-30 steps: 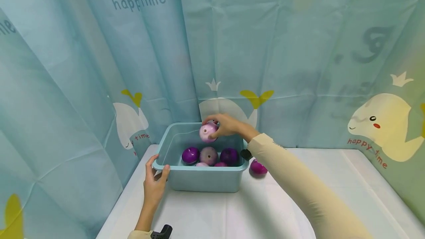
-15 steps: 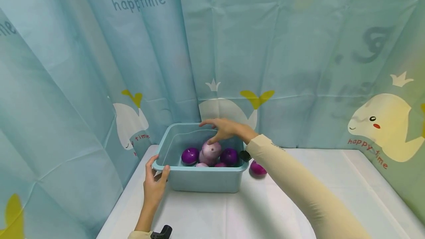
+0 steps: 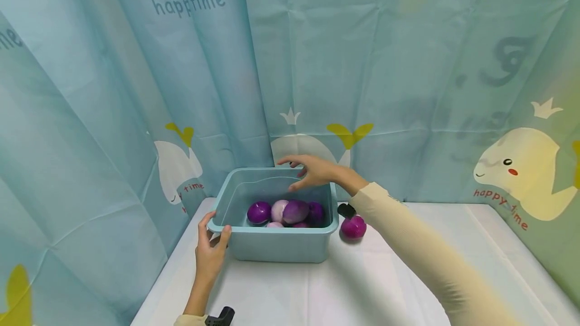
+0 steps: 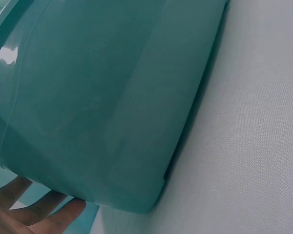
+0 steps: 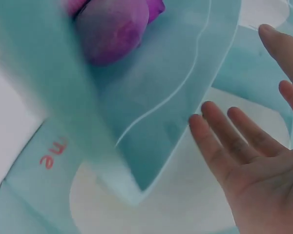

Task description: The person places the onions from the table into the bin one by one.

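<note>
My left hand (image 3: 210, 251) grips the front left corner of a light blue plastic tub (image 3: 278, 245); its fingers (image 4: 58, 214) show against the tub's side in the left wrist view. Above the tub's back right part hovers my right hand (image 3: 315, 172), fingers spread and holding nothing. Several purple onions lie inside the tub: a dark one (image 3: 260, 212) on the left, a pale one (image 3: 279, 210) beside it, and a purple one (image 3: 296, 212) sitting higher. The near wall partly hides the lower onions. Outside, one magenta onion (image 3: 353, 227) rests beside the tub's right side.
The tub stands on a white-covered table (image 3: 430, 245). A blue curtain (image 3: 399, 89) printed with whales hangs close behind the table and along both sides. My right sleeve (image 3: 421, 255) reaches across the table's right part.
My right hand has lowered a pale onion into the tub and let go of it. The onion has rolled to the right, and the hand has drawn slightly back. The left hand stays put.
</note>
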Demonstrator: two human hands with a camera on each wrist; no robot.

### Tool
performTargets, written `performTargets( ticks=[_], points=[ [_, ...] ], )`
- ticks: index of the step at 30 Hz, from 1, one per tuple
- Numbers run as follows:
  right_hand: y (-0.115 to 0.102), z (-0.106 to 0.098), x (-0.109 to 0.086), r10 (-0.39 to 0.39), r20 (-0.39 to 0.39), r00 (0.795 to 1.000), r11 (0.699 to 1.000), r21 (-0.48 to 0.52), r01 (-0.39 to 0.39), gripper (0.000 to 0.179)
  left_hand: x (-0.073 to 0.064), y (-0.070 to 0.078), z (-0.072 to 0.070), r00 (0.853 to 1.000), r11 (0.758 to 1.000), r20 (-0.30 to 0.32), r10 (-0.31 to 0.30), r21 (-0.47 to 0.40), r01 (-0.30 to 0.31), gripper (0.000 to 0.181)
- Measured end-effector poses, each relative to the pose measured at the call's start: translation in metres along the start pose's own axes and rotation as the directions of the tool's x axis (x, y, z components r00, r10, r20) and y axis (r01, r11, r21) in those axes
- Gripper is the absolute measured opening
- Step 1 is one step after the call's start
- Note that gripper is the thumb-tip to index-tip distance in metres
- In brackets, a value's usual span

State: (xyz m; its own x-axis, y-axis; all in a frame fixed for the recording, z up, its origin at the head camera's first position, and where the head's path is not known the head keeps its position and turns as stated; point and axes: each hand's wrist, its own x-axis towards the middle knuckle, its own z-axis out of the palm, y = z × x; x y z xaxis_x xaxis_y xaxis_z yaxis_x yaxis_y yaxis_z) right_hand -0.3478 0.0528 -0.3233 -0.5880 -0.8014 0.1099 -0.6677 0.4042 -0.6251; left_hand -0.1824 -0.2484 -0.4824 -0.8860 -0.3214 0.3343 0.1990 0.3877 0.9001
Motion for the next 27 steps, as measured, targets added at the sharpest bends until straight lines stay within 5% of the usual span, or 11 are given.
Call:
performTargets(
  ticks=[4, 18, 27],
  points=[
    [0.007, -0.010, -0.018, -0.048, -0.062, 0.997, 0.999, 0.014, 0.049, 0.076, 0.002, -0.002, 0.000, 1.000, 1.000, 0.002, 0.005, -0.001, -0.005, 0.062],
    [0.048, -0.034, -0.099, 0.037, -0.255, 0.966, 0.997, -0.050, -0.051, 0.075, 0.001, -0.003, 0.001, 1.000, 1.000, -0.019, 0.008, 0.015, -0.008, 0.059],
    [0.070, -0.034, -0.138, 0.098, -0.285, 0.953, 0.993, -0.041, -0.114, 0.075, 0.000, -0.001, 0.002, 1.000, 1.000, -0.013, 0.010, 0.004, -0.010, 0.059]
  ],
)
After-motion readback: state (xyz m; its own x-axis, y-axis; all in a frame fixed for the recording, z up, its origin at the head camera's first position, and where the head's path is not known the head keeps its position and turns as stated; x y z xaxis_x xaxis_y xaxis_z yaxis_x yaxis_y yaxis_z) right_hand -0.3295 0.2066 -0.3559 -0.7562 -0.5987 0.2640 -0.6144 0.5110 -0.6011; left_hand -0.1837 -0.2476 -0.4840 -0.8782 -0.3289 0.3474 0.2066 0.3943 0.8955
